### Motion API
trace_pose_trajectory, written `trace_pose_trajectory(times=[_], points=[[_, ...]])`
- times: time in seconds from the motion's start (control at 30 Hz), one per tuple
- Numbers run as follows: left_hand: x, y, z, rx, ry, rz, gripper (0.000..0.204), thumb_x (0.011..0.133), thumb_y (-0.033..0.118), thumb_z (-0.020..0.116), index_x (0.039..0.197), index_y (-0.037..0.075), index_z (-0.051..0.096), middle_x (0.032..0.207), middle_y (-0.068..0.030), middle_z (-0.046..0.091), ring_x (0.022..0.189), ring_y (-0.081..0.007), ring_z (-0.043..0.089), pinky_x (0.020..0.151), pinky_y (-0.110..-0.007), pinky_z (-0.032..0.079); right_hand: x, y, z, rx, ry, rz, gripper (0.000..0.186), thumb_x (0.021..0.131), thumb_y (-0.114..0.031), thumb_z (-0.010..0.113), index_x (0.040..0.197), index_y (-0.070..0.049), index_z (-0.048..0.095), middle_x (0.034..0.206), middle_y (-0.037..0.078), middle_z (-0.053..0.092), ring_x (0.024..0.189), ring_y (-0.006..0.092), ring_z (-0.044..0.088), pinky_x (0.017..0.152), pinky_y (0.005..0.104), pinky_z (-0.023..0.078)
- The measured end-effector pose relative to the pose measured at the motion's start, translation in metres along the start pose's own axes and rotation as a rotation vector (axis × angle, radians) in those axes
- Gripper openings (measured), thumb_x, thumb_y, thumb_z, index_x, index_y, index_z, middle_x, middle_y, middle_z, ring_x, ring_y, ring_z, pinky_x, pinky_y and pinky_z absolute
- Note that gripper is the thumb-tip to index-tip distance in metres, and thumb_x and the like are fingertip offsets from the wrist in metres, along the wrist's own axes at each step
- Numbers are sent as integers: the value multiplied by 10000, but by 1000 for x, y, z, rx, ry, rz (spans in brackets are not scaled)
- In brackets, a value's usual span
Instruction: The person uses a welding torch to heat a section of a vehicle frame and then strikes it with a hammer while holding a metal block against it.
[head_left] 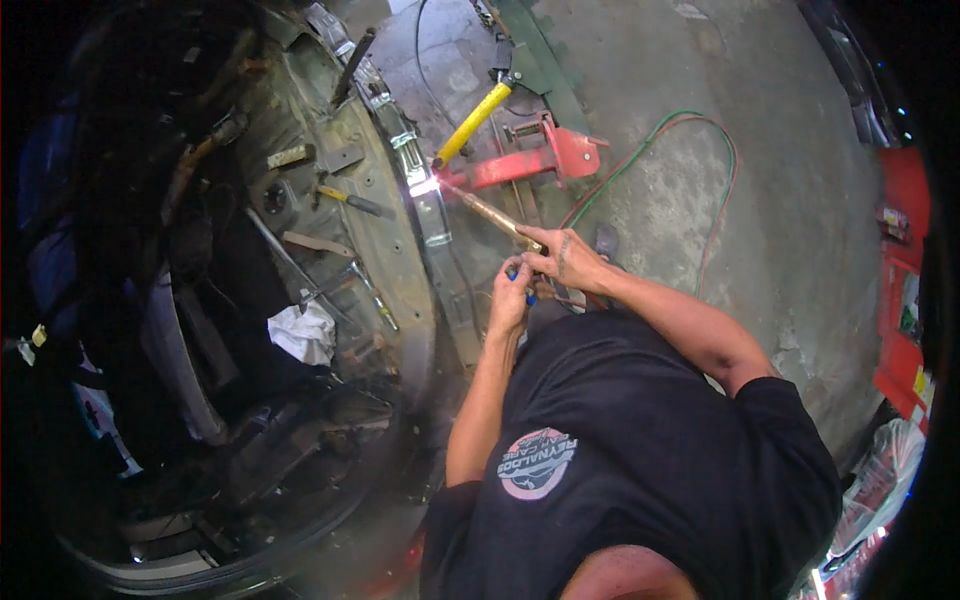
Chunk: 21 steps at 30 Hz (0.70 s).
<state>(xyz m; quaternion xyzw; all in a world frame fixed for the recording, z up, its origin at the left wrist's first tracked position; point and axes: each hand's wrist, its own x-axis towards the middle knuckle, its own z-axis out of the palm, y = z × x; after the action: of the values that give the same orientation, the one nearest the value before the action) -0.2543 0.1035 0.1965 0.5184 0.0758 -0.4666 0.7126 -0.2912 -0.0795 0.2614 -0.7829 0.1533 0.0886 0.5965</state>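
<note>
Beside the car floor (385, 245), the right hand (568, 258) is gripping a torch (490, 213), whose tip is pointing at a glowing spot (425, 187) on the metal sill (406, 148). The left hand (510, 290) is curling at the torch's rear; its exact hold cannot be told. A hammer (355, 202) and a white rag (303, 335) are lying left of the sill.

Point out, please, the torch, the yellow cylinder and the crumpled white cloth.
Torch (490, 213): head view, middle of its copper-coloured tube.
Yellow cylinder (474, 124): head view, middle of its yellow body.
Crumpled white cloth (303, 334): head view, middle of its folded upper surface.
</note>
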Motion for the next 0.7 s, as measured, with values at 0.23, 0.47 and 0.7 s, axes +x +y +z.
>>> trace_pose_trajectory(times=[0.23,0.47,0.7], points=[[2,0,1,41,68,-15,187,1074,186,569,1142,16,607,976,-82,660,832,-184,678,722,-335,570,-1,8,4,11,-1,10,600,946,-253,679,1459,25,540,882,275,710,837,314,727,771,430,551],[-3,4,0,2,6,-9,185,1081,180,548,1145,13,594,973,-100,664,781,-216,707,697,-351,597,-3,-10,-1,19,-55,84,598,943,-258,683,1442,45,548,980,307,725,948,404,746,832,446,559],[-8,5,-11,45,-6,-5,231,1084,199,553,1220,13,563,1103,-125,665,842,-253,707,734,-383,589,1,-7,8,-6,-56,18,597,930,-251,675,1449,19,553,973,320,713,938,434,733,820,462,552]])
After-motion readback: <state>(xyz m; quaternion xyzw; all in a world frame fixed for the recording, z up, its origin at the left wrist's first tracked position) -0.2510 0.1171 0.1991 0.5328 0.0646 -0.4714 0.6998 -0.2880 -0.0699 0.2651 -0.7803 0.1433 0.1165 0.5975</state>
